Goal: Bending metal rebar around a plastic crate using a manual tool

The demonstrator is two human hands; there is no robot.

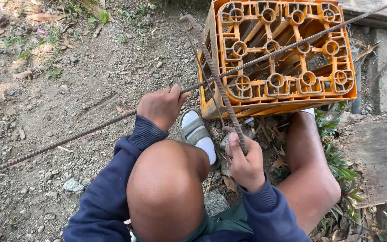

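With the left hand [161, 106] gripping the long rebar [90, 130] laid across the orange crate [283, 96] ahead and the right hand [246, 163] closed around a shorter bar [216, 76], either ribbed rod could probably slip and pinch fingers.

Gravel-strewn dirt ground [90, 80], dry leaves [43, 17], green plants [341, 166], weathered wooden plank [377, 157], grey stone [214, 202]

The person wears a navy sweatshirt with ribbed cuffs [145, 130], green shorts, white socks and grey-green strapped sandals [193, 130].
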